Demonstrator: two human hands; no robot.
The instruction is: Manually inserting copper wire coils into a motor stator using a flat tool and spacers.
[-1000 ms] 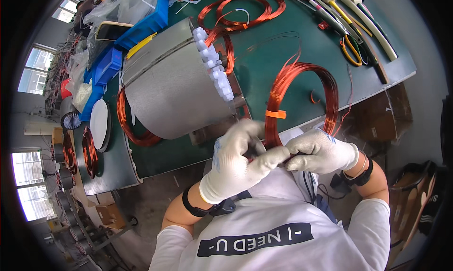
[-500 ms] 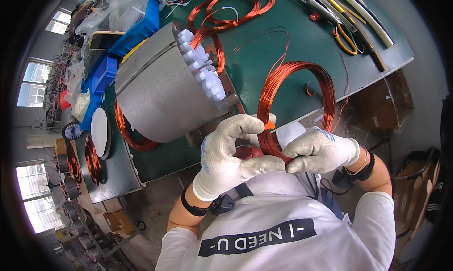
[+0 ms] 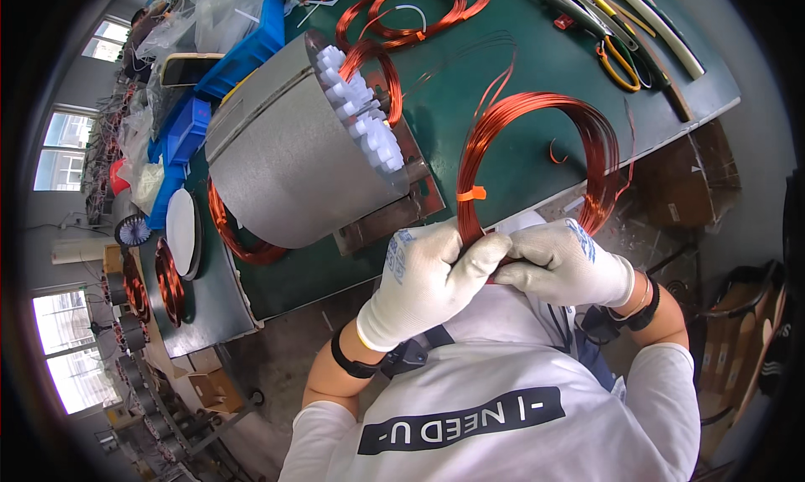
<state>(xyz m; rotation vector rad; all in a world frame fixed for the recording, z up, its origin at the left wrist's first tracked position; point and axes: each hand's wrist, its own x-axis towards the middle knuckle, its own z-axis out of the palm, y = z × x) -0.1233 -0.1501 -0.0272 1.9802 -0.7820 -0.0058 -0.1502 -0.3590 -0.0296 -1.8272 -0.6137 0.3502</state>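
While both gloved hands, left hand [image 3: 423, 276] and right hand [image 3: 560, 264], pinch the copper coil [image 3: 537, 138] just beside the stator [image 3: 293, 163], fingers closed on its bottom, it looks springy, probably light; grip near the orange tie [image 3: 471, 194].

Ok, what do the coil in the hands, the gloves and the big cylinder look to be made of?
Coil: many thin, glossy copper-coloured wire strands, probably enamelled copper, bound by an orange tie. Both the left hand and the right hand wear white knit fabric gloves, with the weave visible. Cylinder: dull grey, matt metal by its look, with white, likely plastic, pieces along its rim.
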